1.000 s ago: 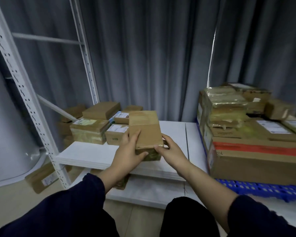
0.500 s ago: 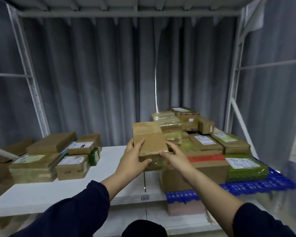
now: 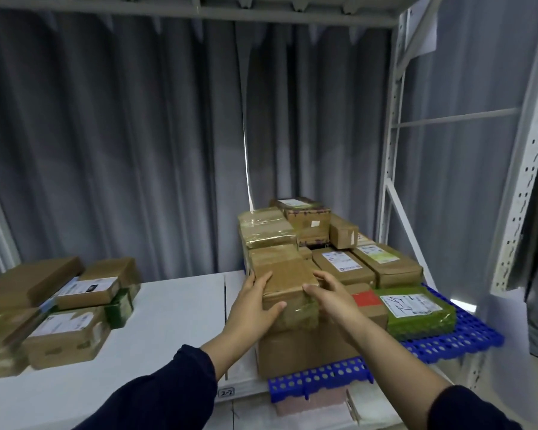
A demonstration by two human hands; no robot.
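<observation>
I am gripping a brown parcel (image 3: 284, 279) with both hands, out in front of me. My left hand (image 3: 255, 305) is clasping its left side, with the fingers lying up along the edge and the thumb pressing across the near face. My right hand (image 3: 334, 301) is curling round its right side, the thumb lying on the top near the front edge and the fingers arching over the far corner.

The parcel is sitting between my palms, directly over a large carton (image 3: 305, 349) that is lying under both wrists. I cannot tell whether its underside is touching that carton or hanging just above it.

Just beyond my fingertips a stack of taped parcels (image 3: 266, 231) is rising against the grey curtain (image 3: 121, 135). Past my right hand a green-wrapped parcel (image 3: 416, 318) is lying beside the carton, and both are resting on a blue pallet (image 3: 454, 344).

Well off from my left hand, several labelled boxes (image 3: 66, 335) are lying on the white shelf (image 3: 174, 321), which is stretching between them and my left forearm.
</observation>
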